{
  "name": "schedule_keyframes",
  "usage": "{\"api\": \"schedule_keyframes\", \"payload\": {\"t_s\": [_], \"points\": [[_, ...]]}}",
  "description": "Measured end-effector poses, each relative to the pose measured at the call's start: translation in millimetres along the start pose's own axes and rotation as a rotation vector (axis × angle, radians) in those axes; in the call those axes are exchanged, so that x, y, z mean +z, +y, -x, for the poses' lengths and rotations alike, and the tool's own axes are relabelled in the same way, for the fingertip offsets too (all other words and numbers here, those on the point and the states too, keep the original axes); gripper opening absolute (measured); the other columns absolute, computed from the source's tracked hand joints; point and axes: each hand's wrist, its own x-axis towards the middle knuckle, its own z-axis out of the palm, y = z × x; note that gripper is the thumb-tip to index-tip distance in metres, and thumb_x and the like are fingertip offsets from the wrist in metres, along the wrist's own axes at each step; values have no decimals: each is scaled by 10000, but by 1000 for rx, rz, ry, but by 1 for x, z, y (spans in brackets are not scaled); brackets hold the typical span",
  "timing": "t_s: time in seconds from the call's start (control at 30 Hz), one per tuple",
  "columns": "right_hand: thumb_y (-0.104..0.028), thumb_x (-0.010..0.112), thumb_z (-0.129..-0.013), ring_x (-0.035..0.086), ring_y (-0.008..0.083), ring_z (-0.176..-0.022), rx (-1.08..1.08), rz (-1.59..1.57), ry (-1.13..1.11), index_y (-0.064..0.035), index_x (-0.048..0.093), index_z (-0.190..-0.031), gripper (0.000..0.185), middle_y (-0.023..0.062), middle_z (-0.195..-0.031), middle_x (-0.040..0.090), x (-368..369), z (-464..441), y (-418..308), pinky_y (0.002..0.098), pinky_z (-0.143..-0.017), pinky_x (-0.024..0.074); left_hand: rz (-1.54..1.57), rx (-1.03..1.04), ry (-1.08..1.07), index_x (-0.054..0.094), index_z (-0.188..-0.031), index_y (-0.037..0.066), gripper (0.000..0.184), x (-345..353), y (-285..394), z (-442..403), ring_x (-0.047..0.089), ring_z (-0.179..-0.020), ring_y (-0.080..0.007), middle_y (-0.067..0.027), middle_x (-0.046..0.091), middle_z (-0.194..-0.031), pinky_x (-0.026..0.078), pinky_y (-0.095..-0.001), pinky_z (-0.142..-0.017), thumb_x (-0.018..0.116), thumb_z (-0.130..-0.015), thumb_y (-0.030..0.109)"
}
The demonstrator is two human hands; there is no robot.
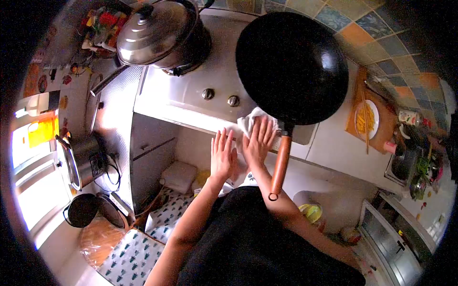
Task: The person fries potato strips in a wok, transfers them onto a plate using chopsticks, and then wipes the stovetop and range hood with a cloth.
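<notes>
A white cloth (248,123) lies at the front edge of the steel stove (186,112), under the fingers of my right hand (260,143). That hand presses on it, fingers stretched out, just left of the wok's wooden handle (281,164). My left hand (223,155) is held flat beside it with its fingers extended and nothing in it. The large black wok (292,66) sits on the right side of the stove, its handle pointing toward me and passing over my right forearm. Two round knobs (233,101) show behind my hands.
A lidded steel pot (155,33) stands on the left burner, handle sticking out left. On the right, a white plate (375,119) of yellow strips with chopsticks rests on a wooden board (352,125). Greens (422,167) lie farther right. An electric pot (86,159) stands at left.
</notes>
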Motion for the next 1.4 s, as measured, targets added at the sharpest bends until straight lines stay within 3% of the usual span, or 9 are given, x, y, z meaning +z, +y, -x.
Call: {"api": "schedule_keyframes", "payload": {"t_s": [0.2, 0.3, 0.63, 0.8, 1.0, 1.03, 1.17, 1.27, 1.4], "points": [[-271, 368, -884, 137, 310, -1354, 1, -74, -4, -84, 284, -1377, 535, 119, -1458, 193, 40, 0, -67, 492, -1079, 111, 52, 20, 55, 314, -1349, 54, 543, -22, -46, -6, 199, -1318, -362, -190, 251, -1410, 135, -489, -1074, 440, -826, 128], [-444, 368, -890, 88, 336, -1355, -30, 8, -67, -75, 218, -1397, 645, 140, -1458, 160, 55, -7, -97, 488, -1081, 70, 67, 46, 62, 316, -1343, 36, 549, -46, -75, -9, 212, -1310, -369, -199, 259, -1404, 137, -491, -1072, 436, -813, 118], [-299, 349, -899, 92, 251, -1369, -254, -131, -45, -119, 187, -1414, 569, 85, -1479, 134, 99, -87, -274, 414, -1107, 55, -11, 27, 160, 325, -1342, 35, 473, -146, -187, -33, 215, -1311, -360, -212, 275, -1392, 137, -478, -1071, 349, -914, 237], [-307, 379, -861, 165, 291, -1349, -390, -110, 60, -116, 331, -1353, 530, 111, -1444, 233, 139, -143, -329, 470, -1097, 113, -19, 69, 223, 315, -1348, 24, 466, -184, -226, -59, 184, -1329, -348, -210, 227, -1420, 152, -440, -1077, 338, -929, 225], [-463, 460, -828, 115, 367, -1341, -426, -396, -15, -184, 274, -1389, 653, 146, -1454, 178, 140, -202, -367, 546, -1058, 62, -81, 73, 283, 372, -1296, 14, 423, -211, -253, -96, 356, -1183, -390, -223, 398, -1283, 281, -437, -1000, 365, -937, 238], [-434, 454, -834, 118, 351, -1344, -454, -375, 31, -193, 280, -1389, 629, 144, -1457, 169, 141, -203, -365, 538, -1058, 63, -41, 0, 129, 283, -1362, 31, 514, -213, -261, -100, 140, -1339, -361, -197, 208, -1429, 149, -486, -1065, 383, -906, 246], [-365, 437, -844, 122, 318, -1351, -549, -270, 135, -219, 292, -1387, 581, 138, -1464, 155, 133, -204, -359, 494, -1071, 68, -35, 109, 222, 285, -1381, 113, 536, -213, -270, -125, 173, -1328, -358, -175, 221, -1431, 139, -486, -1070, 407, -878, 255], [-324, 422, -845, 126, 309, -1352, -532, -286, -123, -175, 296, -1385, 575, 134, -1457, 185, 101, -194, -345, 465, -1083, 81, -75, 98, 134, 291, -1377, 111, 543, -211, -270, -135, 182, -1324, -358, -171, 230, -1428, 143, -477, -1072, 427, -868, 242], [-291, 401, -828, 134, 251, -1356, -572, -118, 87, -45, 297, -1361, 596, 111, -1438, 233, 143, -173, -297, 394, -1112, 63, -96, 230, 165, 305, -1359, 75, 527, -186, -274, -141, 256, -1289, -376, -195, 315, -1378, 179, -475, -1060, 448, -878, 238]]}}
